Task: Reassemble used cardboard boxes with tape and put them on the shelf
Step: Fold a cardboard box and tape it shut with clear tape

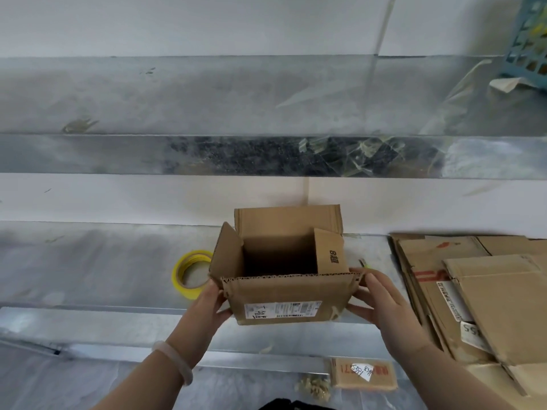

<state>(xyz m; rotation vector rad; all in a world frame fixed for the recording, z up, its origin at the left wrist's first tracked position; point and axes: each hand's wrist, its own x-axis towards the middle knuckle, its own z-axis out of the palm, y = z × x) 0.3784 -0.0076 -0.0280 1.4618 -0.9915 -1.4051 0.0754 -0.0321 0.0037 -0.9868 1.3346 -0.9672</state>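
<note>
Box: open-topped cardboard box (281, 294) held between both hands over the bench (88, 261).
Left hand (207, 306): fingers pressed on its left side.
Right hand (381, 303): fingers pressed on its right side.
Tape: yellow roll (189, 273) just left of the box.

Teal lattice basket (527, 39) at top right, pale bracelet (174, 361) on a wrist, small heap of tan scraps (314, 387) on the floor, white wall (207, 25) behind

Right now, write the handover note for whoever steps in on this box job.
Left hand and right hand: each grips one side of the open cardboard box, held upright between them with top flaps up.
Yellow tape roll lies on the lower shelf, left of the box.
Flattened boxes are stacked on the right.
Done: this box is formed.
Left: shelve it on the upper shelf, probably, then tape up the flat ones.
</note>
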